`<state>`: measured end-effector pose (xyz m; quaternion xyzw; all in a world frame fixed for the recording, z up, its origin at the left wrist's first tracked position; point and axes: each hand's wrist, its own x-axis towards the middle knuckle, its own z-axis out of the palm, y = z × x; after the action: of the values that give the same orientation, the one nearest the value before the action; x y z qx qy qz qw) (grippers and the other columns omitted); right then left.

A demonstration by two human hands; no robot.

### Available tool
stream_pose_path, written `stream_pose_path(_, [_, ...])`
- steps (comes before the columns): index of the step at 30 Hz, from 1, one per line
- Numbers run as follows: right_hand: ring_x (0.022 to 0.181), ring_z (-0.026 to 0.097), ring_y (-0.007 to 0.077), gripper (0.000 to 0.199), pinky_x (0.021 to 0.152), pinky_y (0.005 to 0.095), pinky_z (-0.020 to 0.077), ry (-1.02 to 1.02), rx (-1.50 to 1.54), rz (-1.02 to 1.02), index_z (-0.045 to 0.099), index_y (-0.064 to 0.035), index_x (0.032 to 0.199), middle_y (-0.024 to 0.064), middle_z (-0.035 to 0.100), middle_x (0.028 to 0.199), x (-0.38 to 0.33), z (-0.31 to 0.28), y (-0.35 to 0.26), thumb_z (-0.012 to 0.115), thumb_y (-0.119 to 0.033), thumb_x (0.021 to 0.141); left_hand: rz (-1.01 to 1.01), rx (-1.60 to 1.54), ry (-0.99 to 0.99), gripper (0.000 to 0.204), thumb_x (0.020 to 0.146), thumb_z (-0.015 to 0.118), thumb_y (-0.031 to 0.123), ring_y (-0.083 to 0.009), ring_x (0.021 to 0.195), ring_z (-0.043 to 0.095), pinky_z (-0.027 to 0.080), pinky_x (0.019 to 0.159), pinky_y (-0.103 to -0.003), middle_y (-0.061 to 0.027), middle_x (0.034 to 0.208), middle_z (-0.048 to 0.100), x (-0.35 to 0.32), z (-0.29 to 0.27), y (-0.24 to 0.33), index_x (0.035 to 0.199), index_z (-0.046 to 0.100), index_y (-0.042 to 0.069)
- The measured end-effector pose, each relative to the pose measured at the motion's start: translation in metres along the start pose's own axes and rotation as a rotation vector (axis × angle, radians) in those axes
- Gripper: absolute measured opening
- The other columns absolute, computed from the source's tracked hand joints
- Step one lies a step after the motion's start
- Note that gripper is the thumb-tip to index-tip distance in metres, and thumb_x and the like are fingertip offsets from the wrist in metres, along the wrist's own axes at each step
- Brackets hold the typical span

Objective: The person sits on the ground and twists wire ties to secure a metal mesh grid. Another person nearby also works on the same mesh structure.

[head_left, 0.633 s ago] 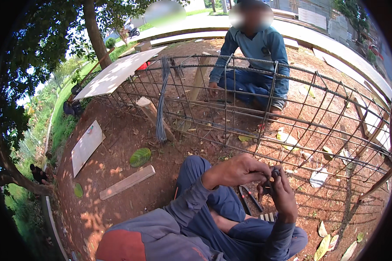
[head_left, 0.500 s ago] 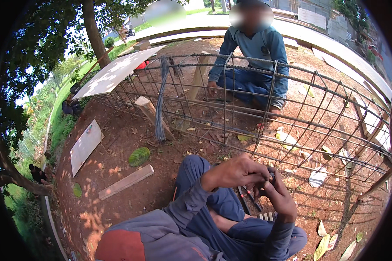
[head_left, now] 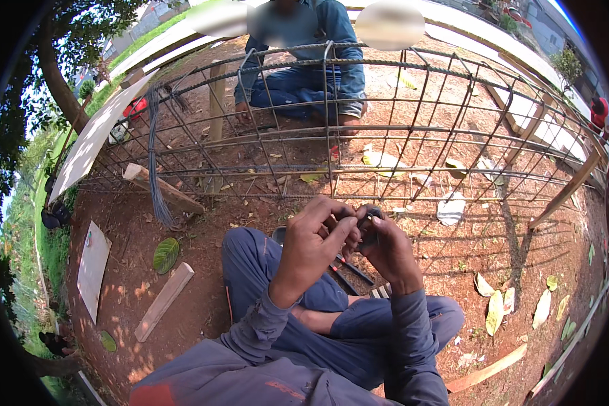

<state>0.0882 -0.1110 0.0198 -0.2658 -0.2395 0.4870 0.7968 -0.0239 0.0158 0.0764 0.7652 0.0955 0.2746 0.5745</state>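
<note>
Dark object (head_left: 367,220), small and partly hidden, sits within the curled right hand (head_left: 391,252); the left hand (head_left: 316,233) meets it, fingers drawn together, its exact grip impossible to tell. Below, a long-handled tool (head_left: 358,273) lies on soil (head_left: 206,291); beyond, grey wires (head_left: 154,162) hang from a steel cage's (head_left: 329,127) upper edge.

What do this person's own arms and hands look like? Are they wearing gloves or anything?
No gloves: the left hand and right hand are bare, with five-fingered human shapes. The left sleeve and right sleeve are long, dull grey-blue and creased, ending near the wrists. I see no cables, watch or bracelet.
</note>
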Motion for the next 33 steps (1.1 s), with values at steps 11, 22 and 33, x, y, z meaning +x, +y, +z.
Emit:
stream_pose_path(11, [0.091, 0.052, 0.0168, 0.022, 0.085, 0.0340, 0.0444, 0.157, 0.140, -0.212, 0.052, -0.0059, 0.108, 0.0041, 0.053, 0.090, 0.012, -0.026, 0.025, 0.044, -0.024, 0.099, 0.132, 0.447, 0.169, 0.038, 0.084, 0.080, 0.011, -0.0175, 0.089, 0.064, 0.053, 0.066, -0.030, -0.0093, 0.113, 0.057, -0.010, 0.044, -0.021, 0.115, 0.060, 0.002])
stream_pose_path(22, [0.111, 0.051, 0.0219, 0.018, 0.104, 0.0377, 0.0401, 0.260, -0.052, -0.333, 0.048, -0.0061, 0.109, 0.0087, 0.050, 0.107, 0.020, -0.012, 0.033, 0.045, -0.021, 0.099, 0.155, 0.629, 0.138, 0.023, 0.084, 0.078, 0.009, -0.0258, 0.082, 0.066, 0.052, 0.071, -0.039, -0.0090, 0.098, 0.062, -0.011, 0.044, -0.021, 0.102, 0.066, 0.004])
stream_pose_path(33, [0.116, 0.056, 0.0215, 0.042, 0.106, 0.0361, 0.0428, 0.206, -0.024, -0.289, 0.048, -0.0035, 0.137, 0.0102, 0.057, 0.122, 0.014, -0.011, 0.029, 0.041, -0.032, 0.107, -0.016, 0.220, 0.135, 0.014, 0.091, 0.071, 0.004, -0.0131, 0.081, 0.067, 0.050, 0.066, -0.028, -0.0048, 0.095, 0.068, -0.006, 0.048, -0.028, 0.105, 0.070, 0.002])
